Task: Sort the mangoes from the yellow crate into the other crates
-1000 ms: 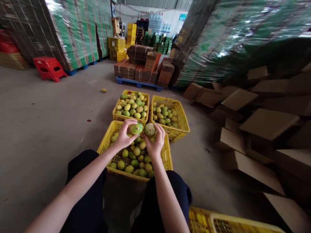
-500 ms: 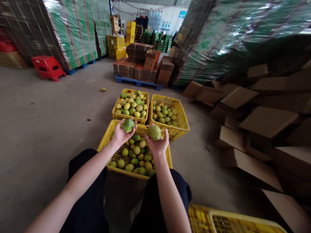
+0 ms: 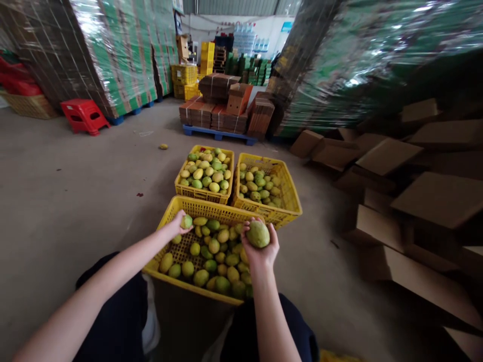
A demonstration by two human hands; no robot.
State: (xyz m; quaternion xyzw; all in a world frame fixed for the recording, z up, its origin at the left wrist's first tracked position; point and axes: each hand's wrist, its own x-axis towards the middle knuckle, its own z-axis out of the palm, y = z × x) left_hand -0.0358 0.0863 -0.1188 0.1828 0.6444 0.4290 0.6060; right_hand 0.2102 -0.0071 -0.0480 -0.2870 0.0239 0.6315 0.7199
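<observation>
My left hand [image 3: 176, 224] is closed round a small green fruit [image 3: 186, 221] over the far left part of the near yellow crate [image 3: 174, 208]. Palm up above that crate's right side, my right hand [image 3: 263, 254] has its fingers curled round a larger, dull green oval fruit [image 3: 258, 234]. Below both hands, many yellow and green oval fruits [image 3: 214, 246] lie loose in the crate. Part of the crate floor shows bare at the left. The exact kind of fruit is not clear.
Beyond stand a full yellow crate [image 3: 181, 190] and a partly filled one [image 3: 292, 193]. Open cardboard boxes [image 3: 437, 196] crowd the right. A red stool [image 3: 85, 116], a blue pallet [image 3: 219, 134] of flattened cartons and a stray fruit [image 3: 163, 146] are farther off.
My hands have moved apart. The left went left and down toward the near crate with its fruit; the right shifted right and lower in view, still holding its fruit. The camera view has shifted too.
</observation>
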